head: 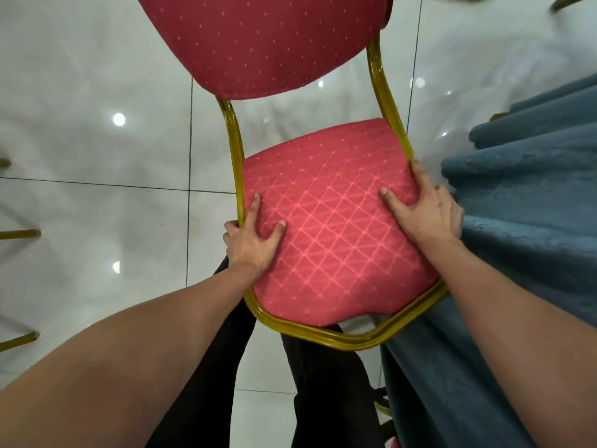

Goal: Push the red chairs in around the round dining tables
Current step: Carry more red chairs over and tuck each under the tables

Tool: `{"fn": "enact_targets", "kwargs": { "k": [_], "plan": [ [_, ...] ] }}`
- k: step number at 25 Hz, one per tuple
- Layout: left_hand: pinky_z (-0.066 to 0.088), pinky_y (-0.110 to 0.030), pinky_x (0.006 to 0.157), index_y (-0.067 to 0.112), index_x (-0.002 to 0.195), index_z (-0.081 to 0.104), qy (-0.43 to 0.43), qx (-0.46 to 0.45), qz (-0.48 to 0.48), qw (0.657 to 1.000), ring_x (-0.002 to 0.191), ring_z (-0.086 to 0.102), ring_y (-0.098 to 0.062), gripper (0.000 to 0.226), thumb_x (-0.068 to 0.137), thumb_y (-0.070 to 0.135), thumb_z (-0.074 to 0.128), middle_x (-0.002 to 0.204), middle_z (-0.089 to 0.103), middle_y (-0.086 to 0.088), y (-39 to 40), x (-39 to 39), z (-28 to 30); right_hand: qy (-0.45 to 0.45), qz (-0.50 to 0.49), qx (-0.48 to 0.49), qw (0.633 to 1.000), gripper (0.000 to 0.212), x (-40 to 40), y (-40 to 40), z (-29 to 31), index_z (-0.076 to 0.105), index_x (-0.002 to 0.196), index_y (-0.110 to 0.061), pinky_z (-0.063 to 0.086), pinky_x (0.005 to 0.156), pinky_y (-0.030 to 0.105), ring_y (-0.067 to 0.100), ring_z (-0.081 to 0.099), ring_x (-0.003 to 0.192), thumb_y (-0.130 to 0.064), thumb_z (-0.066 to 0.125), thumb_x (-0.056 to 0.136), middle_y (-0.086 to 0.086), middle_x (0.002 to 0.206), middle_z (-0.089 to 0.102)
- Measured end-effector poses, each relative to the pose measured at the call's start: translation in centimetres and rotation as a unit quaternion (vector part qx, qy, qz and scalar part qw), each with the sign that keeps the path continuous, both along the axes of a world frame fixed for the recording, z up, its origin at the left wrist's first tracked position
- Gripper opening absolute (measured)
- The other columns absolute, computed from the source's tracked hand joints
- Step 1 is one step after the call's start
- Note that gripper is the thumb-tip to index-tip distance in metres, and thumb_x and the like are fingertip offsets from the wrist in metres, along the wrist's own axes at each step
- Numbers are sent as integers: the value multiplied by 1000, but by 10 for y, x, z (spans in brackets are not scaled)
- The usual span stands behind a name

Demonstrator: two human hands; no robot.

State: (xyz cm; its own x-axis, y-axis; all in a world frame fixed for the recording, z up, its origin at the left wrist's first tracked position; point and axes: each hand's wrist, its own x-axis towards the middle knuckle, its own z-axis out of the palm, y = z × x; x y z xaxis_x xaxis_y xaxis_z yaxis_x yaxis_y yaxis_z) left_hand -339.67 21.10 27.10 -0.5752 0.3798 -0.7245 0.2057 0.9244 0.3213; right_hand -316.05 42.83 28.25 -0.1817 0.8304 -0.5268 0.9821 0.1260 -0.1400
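Left hand (250,242) fingers (255,205) curl over the left edge of the red quilted fabric chair seat with gold metal frame (336,234), thumb on top. Right hand (423,211) grips the seat's right edge, just beside the draped blue tablecloth (517,205). Glossy white tiled floor (97,140) lies open to the left.

Glossy white tiled floor (97,150) bears gold chair legs (19,233).
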Motion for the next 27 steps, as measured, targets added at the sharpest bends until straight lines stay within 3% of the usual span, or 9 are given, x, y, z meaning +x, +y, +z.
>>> {"fn": "enact_targets", "kwargs": {
  "k": [6, 18, 27],
  "plan": [
    [36, -57, 113, 61, 151, 13, 4, 13, 2, 1000, 132, 37, -42, 83, 80, 83, 49, 135, 35, -17, -13, 6, 43, 2, -9, -14, 1000, 99, 5, -8, 54, 8, 156, -52, 41, 109, 57, 41, 55, 126, -101, 31, 73, 19, 135, 56],
    [40, -54, 105, 59, 151, 18, 38, 16, -69, 997, 127, 42, -41, 77, 81, 88, 35, 129, 44, -19, -35, -9, 135, -11, 11, 18, 1000, 98, -3, -32, 158, 29, 156, -40, 45, 101, 58, 41, 60, 120, -96, 35, 76, 15, 128, 66],
    [40, -54, 106, 55, 150, 23, 9, 9, -120, 993, 128, 42, -40, 73, 85, 85, 34, 131, 46, -19, -53, -45, 177, -27, 2, 31, 999, 96, -24, -62, 214, 35, 155, -35, 52, 92, 51, 36, 64, 117, -93, 37, 79, 8, 128, 68]
  ]
}}
